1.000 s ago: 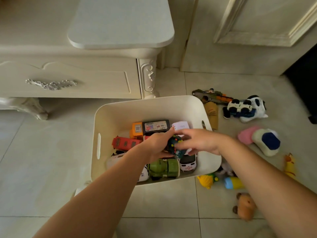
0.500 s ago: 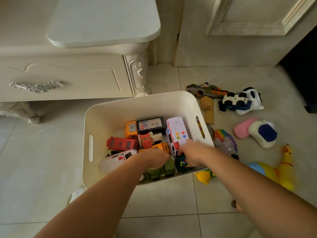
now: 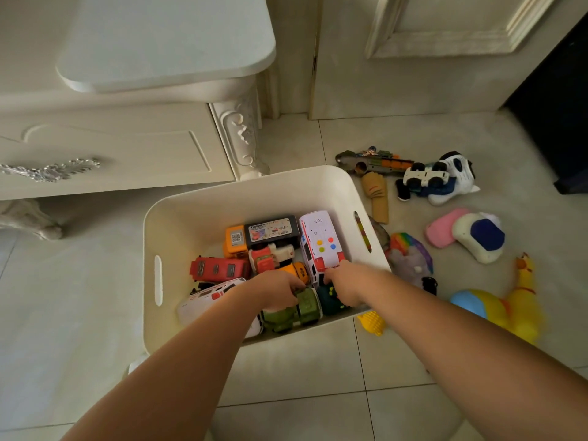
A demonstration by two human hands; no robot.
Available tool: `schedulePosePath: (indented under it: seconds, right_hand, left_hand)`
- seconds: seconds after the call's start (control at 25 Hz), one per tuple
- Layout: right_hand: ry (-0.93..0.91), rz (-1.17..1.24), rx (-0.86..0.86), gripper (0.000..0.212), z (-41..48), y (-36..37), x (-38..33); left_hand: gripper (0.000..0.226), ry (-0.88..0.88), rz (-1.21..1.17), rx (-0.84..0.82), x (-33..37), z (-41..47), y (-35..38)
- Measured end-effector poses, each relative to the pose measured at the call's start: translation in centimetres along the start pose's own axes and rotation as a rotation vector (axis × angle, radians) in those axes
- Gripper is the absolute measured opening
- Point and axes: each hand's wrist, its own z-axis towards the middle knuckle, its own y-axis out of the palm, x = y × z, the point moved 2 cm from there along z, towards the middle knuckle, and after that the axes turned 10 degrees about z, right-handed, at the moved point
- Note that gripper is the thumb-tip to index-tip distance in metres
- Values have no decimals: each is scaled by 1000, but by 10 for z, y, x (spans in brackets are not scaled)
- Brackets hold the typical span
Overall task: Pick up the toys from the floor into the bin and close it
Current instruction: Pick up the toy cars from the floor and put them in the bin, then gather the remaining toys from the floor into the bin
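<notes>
moved: a second ago both hands were up over the bin with the dark green toy between them; they have since dropped into its lower right corner, and the toy now lies low against the near wall.
bin [image 3: 197,224]: centre of the frame, on the tiled floor [image 3: 79,313]; cream, rounded corners, a slot handle in each short wall, top open; its long axis runs across the frame, the right end a little higher.
dark green toy [image 3: 329,299]: rounded, with pale dots, in the bin's lower right corner, between the green truck [image 3: 296,313] and the right wall.
right hand [image 3: 345,286]: back of the hand up, fingers curled down round the dark green toy, grasping it; the fingertips are hidden.
left hand [image 3: 280,291]: fingers bent, tips resting on the green truck's top; i cannot tell whether they grip it.
inside the bin: a white bus [image 3: 319,246] with coloured buttons, its long axis running up and down the frame along the right wall; a red truck [image 3: 219,268] lying crosswise; a white van [image 3: 206,300] at lower left, partly under the left forearm.
floor toys, right of the bin: a rainbow toy [image 3: 410,253] just beside the wall, a yellow chicken [image 3: 521,300] at far right, a pink and white toy [image 3: 467,235] above it, and a white and blue car [image 3: 439,179] in the upper right.
upper left of the frame: a cream cabinet [image 3: 111,154].
</notes>
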Motion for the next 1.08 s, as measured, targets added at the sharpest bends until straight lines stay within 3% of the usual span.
schedulePosePath:
  seconds: [0.08,0.16,0.4,0.48,0.56,0.64,0.72,0.92,1.08]
  right_hand:
    - [3,45,-30,48,-6,-10,3]
    - [-22,232,64,52,-16,-28,7]
    - [-319,1064,748,43,-73,-93,95]
    - [-250,1288,960,49,-70,-97,150]
    - [-53,1427,1095,46,-47,-88,203]
    - [164,1386,1111,39,-13,-70,247]
    - [271,1320,1069,43,18,-56,273]
    - [221,1199,983,62,71,-54,298]
    - [237,887,910,80,106,-73,308]
  left_hand:
    - [44,13,22,15,9,-4,-12]
    - [38,35,-12,86,20,-9,-37]
    - [29,98,-658,505,76,-16,-126]
    - [26,179,-728,591,100,-7,-137]
    - [25,222,-724,554,123,15,-136]
    - [31,206,-672,475,142,50,-136]
    - [36,135,-643,427,156,86,-142]
    - [42,17,-453,271,180,158,-162]
    - [42,25,-465,270,174,185,-168]
